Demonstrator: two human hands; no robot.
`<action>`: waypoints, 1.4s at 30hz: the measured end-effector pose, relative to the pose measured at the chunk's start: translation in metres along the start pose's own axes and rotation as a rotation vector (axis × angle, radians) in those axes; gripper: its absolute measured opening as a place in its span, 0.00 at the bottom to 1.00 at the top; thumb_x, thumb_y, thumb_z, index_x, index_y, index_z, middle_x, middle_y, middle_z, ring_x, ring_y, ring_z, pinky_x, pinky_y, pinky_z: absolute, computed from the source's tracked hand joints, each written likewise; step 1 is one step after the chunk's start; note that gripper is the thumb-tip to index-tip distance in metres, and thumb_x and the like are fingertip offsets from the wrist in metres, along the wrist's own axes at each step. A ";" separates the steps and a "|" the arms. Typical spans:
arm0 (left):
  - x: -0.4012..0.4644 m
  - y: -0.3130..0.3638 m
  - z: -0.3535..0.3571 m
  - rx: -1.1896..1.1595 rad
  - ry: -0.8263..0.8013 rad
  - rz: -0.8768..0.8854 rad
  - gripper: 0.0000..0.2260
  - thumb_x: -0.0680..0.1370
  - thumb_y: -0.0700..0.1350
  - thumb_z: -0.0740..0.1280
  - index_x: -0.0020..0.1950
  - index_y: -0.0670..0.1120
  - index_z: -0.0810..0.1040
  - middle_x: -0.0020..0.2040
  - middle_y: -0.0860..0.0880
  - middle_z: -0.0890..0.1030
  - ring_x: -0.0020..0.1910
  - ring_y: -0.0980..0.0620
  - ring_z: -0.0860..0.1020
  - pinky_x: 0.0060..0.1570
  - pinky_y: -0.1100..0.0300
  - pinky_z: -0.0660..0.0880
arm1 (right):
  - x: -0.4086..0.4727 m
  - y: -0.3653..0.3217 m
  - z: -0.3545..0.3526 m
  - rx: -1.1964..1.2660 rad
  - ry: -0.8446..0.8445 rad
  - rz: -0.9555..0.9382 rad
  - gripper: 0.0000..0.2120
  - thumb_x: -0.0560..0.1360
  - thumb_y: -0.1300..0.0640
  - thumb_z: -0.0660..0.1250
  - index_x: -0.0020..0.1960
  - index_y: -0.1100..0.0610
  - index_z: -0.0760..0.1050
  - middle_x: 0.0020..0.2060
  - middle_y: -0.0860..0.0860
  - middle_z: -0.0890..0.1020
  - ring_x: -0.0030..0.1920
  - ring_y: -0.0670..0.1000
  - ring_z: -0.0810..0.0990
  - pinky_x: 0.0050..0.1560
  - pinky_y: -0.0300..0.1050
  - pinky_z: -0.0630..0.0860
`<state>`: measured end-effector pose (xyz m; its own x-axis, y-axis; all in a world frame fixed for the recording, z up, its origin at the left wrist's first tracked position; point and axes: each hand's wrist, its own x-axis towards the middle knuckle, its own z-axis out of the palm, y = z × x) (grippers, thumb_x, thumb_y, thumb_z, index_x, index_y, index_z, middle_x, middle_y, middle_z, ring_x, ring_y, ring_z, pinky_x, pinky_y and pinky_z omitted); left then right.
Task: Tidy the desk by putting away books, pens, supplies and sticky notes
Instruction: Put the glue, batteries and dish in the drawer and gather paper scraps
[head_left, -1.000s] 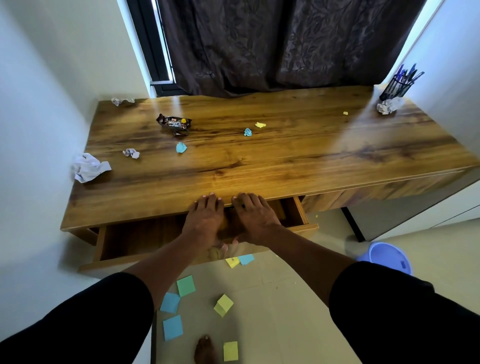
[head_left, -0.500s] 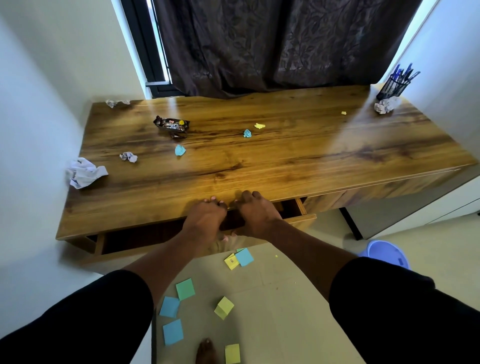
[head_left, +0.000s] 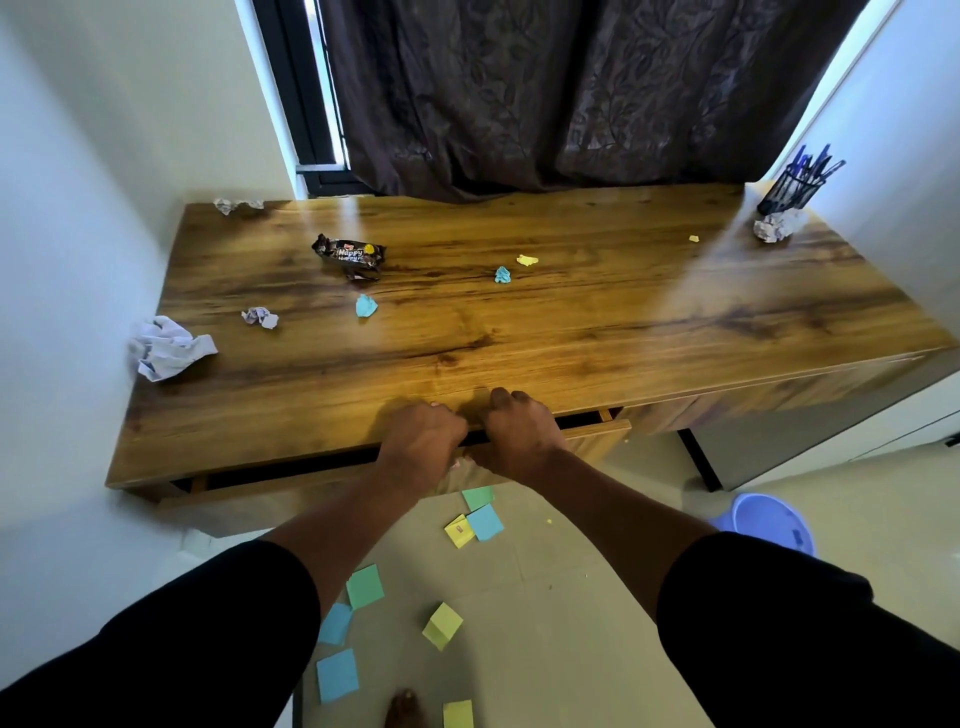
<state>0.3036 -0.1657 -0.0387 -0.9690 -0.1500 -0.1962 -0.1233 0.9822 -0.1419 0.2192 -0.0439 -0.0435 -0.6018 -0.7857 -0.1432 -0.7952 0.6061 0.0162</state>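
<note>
Both the left hand (head_left: 422, 432) and the right hand (head_left: 519, 428) have a curled grip on the top edge of the drawer (head_left: 592, 441), which stands nearly shut under the counter (head_left: 571, 322). Stiff wood on runners, it should slide evenly pushed at the middle; fingertips risk pinching. Light sticky notes (head_left: 363, 586) lie on the floor.

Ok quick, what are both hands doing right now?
Left hand: fingers curled over the top edge of the drawer front, gripping it.
Right hand: the same grip on that edge, beside the left.
</note>
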 end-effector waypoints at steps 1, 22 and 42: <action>0.001 0.001 0.000 -0.001 -0.004 -0.005 0.12 0.79 0.54 0.70 0.59 0.50 0.80 0.58 0.47 0.82 0.56 0.47 0.80 0.51 0.55 0.75 | 0.001 0.000 0.000 -0.001 0.012 0.003 0.24 0.73 0.40 0.70 0.64 0.51 0.78 0.57 0.55 0.77 0.56 0.57 0.78 0.50 0.51 0.78; 0.003 -0.002 -0.007 0.159 0.046 0.183 0.12 0.80 0.34 0.63 0.58 0.45 0.81 0.53 0.46 0.84 0.52 0.45 0.83 0.43 0.57 0.67 | 0.016 0.003 0.009 -0.087 0.074 -0.004 0.15 0.73 0.50 0.73 0.57 0.53 0.78 0.51 0.53 0.79 0.46 0.54 0.81 0.37 0.48 0.79; 0.030 -0.030 -0.040 -0.009 0.265 0.311 0.20 0.50 0.52 0.84 0.28 0.52 0.74 0.27 0.54 0.77 0.25 0.56 0.77 0.31 0.64 0.64 | 0.033 0.041 -0.031 0.057 -0.110 -0.092 0.11 0.77 0.52 0.63 0.54 0.53 0.81 0.54 0.55 0.83 0.55 0.61 0.82 0.51 0.50 0.76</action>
<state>0.2696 -0.1948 -0.0012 -0.9818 0.1878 0.0281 0.1839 0.9772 -0.1062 0.1641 -0.0487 -0.0174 -0.5128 -0.8216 -0.2489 -0.8389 0.5411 -0.0579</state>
